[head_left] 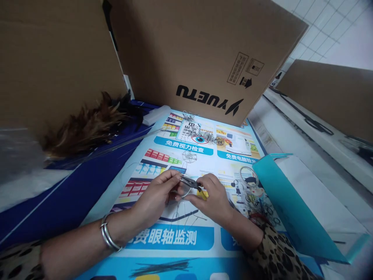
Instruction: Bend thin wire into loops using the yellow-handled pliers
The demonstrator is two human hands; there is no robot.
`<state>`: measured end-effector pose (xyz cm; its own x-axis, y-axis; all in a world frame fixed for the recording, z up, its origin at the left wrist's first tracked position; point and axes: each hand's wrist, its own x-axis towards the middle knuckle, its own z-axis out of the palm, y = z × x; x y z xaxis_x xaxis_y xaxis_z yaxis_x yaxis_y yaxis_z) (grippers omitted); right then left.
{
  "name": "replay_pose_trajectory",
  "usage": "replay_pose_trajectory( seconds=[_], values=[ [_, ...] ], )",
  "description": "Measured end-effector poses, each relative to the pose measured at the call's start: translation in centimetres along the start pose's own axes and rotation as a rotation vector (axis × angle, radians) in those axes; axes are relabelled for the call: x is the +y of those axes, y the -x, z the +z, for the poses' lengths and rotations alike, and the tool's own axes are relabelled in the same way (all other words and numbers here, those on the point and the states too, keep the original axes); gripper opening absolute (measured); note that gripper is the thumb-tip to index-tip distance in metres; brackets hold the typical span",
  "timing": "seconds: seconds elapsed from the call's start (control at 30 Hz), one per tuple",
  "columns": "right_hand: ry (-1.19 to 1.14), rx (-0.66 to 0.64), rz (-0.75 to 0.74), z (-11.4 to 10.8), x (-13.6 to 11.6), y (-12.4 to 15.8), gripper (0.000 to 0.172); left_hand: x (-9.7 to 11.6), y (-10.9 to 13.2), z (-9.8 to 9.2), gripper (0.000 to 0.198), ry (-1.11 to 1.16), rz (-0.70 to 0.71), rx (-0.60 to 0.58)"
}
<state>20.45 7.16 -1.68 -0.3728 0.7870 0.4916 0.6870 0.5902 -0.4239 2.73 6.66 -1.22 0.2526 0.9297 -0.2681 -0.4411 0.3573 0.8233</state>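
Observation:
My right hand (215, 198) is closed around a small pair of pliers (190, 182), its jaws pointing left toward my other hand. Pinched in the fingers of my left hand (159, 190) is a thin curved wire (189, 191), which bends round just below the pliers' jaws. The jaw tips meet the left fingertips, so I cannot tell whether they bite on the wire. Thin wire pieces (188, 219) lie on the printed sheet beneath both hands. Nearer to me is a bundle of straight dark wires (163, 266).
Cardboard boxes (204, 46) wall off the back. Brown feathers (87, 126) lie at left beside clear plastic (20, 167). Small wire clusters (190, 156) sit beyond my hands. On the right are tangled rings and wires (259, 204) and an open teal box (294, 217).

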Motion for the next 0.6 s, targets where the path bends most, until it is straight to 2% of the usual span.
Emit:
replay_pose_trajectory(
  seconds=[0.33,0.6],
  values=[
    [-0.011,-0.027,-0.024,-0.09,0.39,0.06,0.034,0.04,-0.14,0.04,0.009,0.026,-0.004,-0.028],
    [-0.033,-0.038,-0.012,0.02,0.77,0.16,0.041,-0.15,0.02,-0.13,0.012,-0.023,-0.01,-0.053]
  ],
)
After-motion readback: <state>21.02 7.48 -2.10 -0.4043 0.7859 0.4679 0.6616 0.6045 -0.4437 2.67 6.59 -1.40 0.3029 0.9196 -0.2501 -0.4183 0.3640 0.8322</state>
